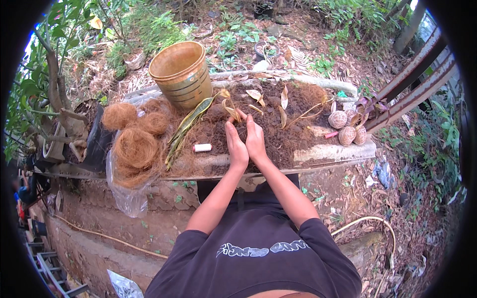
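My left hand (236, 144) and my right hand (256, 141) lie side by side, fingers stretched forward and palms turned inward. Both rest low over a bed of dark soil (278, 144), with a narrow gap between the palms. A curled, dry yellowish leaf (230, 110) rises just past my fingertips. Whatever may be between the palms is hidden. Left of my hands lies a small white spool (202, 147). Beyond it stretches a long green leaf with yellow edges (186, 124). Several dry leaves (284, 97) lie on the soil farther off.
A tilted yellow-brown pot (184, 74) stands at the far left of the soil. Brown fibre bundles (134, 147) spread over a clear plastic bag (126, 196). Several string-wrapped balls (338, 119) sit at the right near rusty metal beams (412, 92). A hose (367, 218) crosses the ground.
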The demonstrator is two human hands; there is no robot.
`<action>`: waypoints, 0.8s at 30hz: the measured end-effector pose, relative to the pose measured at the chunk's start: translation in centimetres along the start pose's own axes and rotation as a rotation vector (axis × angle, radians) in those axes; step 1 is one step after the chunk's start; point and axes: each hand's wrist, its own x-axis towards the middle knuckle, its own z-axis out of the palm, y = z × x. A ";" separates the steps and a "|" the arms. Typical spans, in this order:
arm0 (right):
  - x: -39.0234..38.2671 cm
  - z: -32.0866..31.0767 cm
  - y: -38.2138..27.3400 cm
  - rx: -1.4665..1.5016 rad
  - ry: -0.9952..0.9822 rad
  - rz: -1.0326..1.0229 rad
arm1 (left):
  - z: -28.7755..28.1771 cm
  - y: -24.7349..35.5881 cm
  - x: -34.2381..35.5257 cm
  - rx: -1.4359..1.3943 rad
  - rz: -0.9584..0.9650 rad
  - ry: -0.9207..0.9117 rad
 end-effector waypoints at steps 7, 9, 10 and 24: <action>0.1 -0.5 0.8 0.083 0.069 0.068 | 0.6 1.0 0.2 0.172 0.344 -0.015; 0.0 -0.5 0.3 0.103 0.053 0.063 | 0.4 0.9 0.0 0.134 0.316 -0.024; 0.0 -0.5 0.6 0.106 0.043 0.049 | 0.3 0.8 -0.1 0.116 0.302 -0.029; 0.3 0.9 0.7 -0.087 0.050 -0.202 | -0.8 -0.4 1.9 -0.587 -0.217 -0.153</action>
